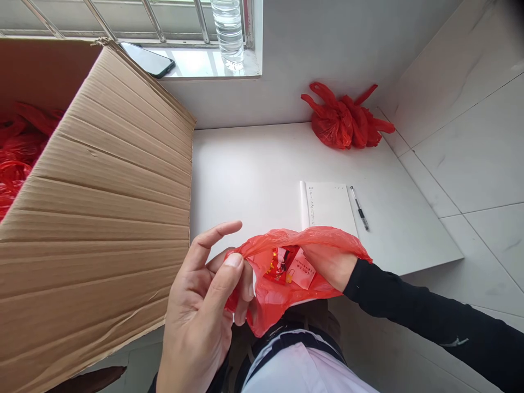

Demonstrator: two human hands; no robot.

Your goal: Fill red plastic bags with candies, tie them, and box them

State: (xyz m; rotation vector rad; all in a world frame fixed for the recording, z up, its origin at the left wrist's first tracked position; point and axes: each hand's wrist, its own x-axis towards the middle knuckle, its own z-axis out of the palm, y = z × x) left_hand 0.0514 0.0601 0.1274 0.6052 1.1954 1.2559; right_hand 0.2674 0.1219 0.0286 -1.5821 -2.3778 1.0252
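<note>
Left grip point(207, 305) pinches the red bag point(272, 305); it spreads rightward.

Pale daylight came in through the barred window point(180, 16) at the far left, leaving glare on the sill point(196, 61) and bright glints in the water bottle point(228, 33). The white table point(245, 164) lay evenly bright, its shadows faint and soft, while the wall point(278, 103) behind looked greyer. Inside the cardboard box point(110, 196) on the left it was dark, and the floor point(372, 338) at the near right was dim. Light seeped through the thin red bag point(282, 292). Most things looked sharp, though small print on the pink packet point(302, 270) stayed soft. The edges stretched, and a dark smudge blurred the far right corner.
</note>
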